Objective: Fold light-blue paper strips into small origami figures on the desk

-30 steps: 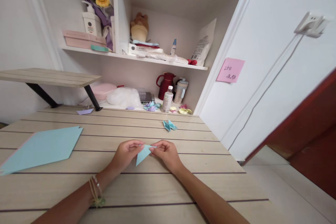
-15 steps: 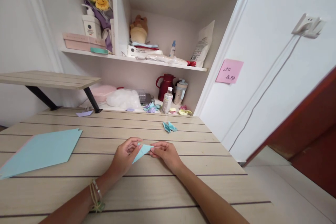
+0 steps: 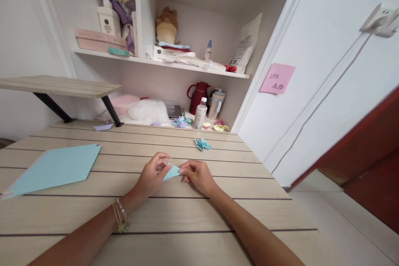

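Between my hands is a small folded piece of light blue paper (image 3: pixel 171 173), held just above or on the wooden table (image 3: pixel 199 220); I cannot tell which. My left hand (image 3: pixel 153 174) pinches its left side with thumb and fingers, hiding part of that edge. The right corner is gripped between thumb and fingertips of my right hand (image 3: pixel 197 175). Farther back lies a blue folded paper figure (image 3: pixel 202 144). On the left side of the table rests a stack of light blue paper sheets (image 3: pixel 59 168), with a pink edge showing.
A raised wooden stand (image 3: pixel 59 86) on black legs is at the back left, a purple paper piece (image 3: pixel 103 127) near its leg. Behind the table, a shelf holds a plastic bottle (image 3: pixel 200 114), a dark red jug (image 3: pixel 198 96), a cup (image 3: pixel 215 104) and several colored folded papers (image 3: pixel 181 122).
The folded paper has turned slightly, its left part now more level. Both hands still hold it. The view has shifted a little, so the table appears higher.
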`<move>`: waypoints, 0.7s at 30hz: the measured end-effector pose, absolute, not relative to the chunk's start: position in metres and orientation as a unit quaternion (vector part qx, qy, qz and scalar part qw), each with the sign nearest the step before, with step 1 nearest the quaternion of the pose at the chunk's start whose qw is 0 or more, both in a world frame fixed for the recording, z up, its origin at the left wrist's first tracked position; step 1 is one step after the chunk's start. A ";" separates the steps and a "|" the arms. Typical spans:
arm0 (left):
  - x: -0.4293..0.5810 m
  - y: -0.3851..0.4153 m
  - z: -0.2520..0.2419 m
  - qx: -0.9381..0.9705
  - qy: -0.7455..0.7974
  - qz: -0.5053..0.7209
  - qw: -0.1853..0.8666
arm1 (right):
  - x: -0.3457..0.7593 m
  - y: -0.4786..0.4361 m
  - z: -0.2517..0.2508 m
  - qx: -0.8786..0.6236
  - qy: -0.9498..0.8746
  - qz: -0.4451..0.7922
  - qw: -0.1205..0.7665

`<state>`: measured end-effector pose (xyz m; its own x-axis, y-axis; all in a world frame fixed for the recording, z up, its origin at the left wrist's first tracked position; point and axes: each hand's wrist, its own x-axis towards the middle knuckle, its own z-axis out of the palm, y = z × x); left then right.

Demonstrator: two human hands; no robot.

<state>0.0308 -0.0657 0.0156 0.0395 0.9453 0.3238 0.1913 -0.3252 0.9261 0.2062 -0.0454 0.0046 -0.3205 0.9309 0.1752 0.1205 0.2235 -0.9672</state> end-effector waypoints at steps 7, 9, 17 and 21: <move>0.031 -0.069 0.018 0.663 0.447 0.500 0.333 | 0.204 -0.051 0.009 -0.382 -0.755 0.369 0.385; 0.032 -0.072 0.018 0.671 0.451 0.495 0.318 | 0.202 -0.053 0.010 -0.378 -0.770 0.360 0.368; 0.031 -0.075 0.015 0.711 0.452 0.480 0.243 | 0.199 -0.057 0.009 -0.385 -0.790 0.303 0.369; 0.030 -0.072 0.015 0.690 0.444 0.502 0.273 | 0.197 -0.058 0.006 -0.404 -0.758 0.344 0.379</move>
<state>0.0304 -0.0715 0.0146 0.1023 0.8868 0.4506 0.3379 -0.4570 0.8228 0.1974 -0.0580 0.0065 -0.3864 0.8735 0.2961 0.3532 0.4367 -0.8274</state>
